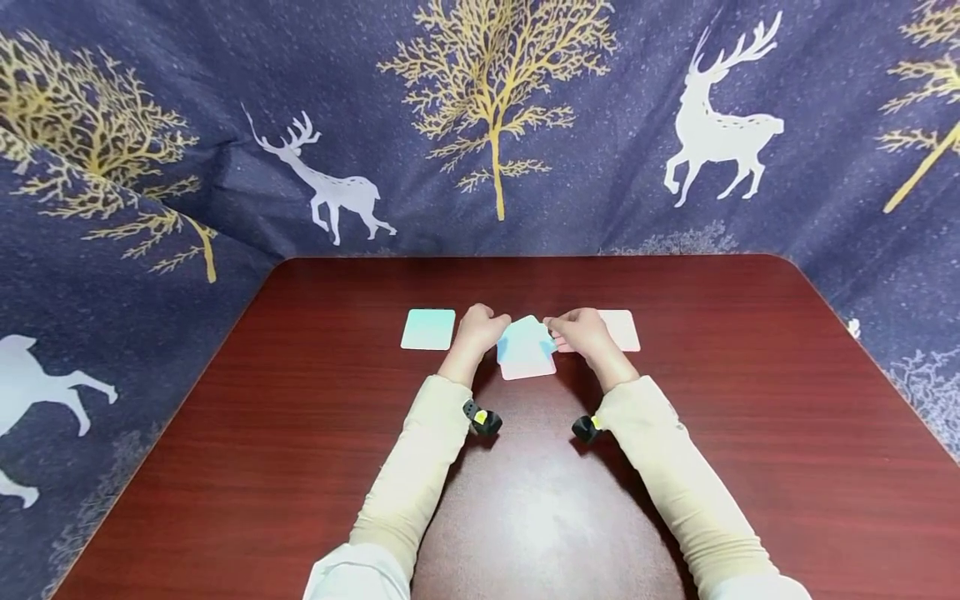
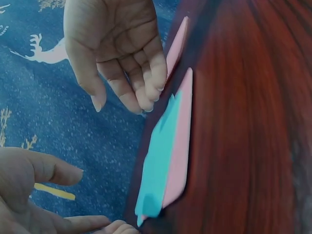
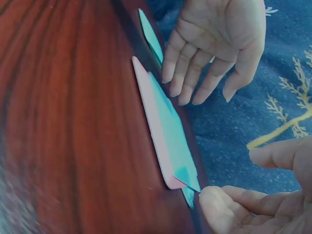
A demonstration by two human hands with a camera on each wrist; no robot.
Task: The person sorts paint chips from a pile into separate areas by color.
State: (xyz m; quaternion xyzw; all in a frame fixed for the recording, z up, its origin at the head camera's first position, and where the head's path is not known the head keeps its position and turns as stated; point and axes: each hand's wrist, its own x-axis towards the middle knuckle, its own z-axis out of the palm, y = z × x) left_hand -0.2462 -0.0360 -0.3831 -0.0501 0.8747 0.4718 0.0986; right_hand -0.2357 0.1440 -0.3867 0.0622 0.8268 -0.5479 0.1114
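A loose pile of thin square cards [image 1: 527, 343], turquoise on pink, lies on the table between both hands, turned at differing angles. My left hand [image 1: 480, 329] is at the pile's left edge; in the left wrist view that hand [image 2: 29, 195] has its thumb apart from its fingers, near the turquoise end. At the pile's right side is my right hand [image 1: 585, 331]. In the right wrist view the right hand [image 3: 268, 195] also has its thumb spread, with a fingertip right at a turquoise card's corner [image 3: 191, 183]. Neither hand pinches a card.
Left of the left hand lies a turquoise square card [image 1: 429, 329]. A pink square card [image 1: 621, 329] lies beyond the right hand, partly hidden by it. The reddish-brown table [image 1: 300, 400] ends at the back against a dark blue cloth [image 1: 555, 208] printed with deer and trees.
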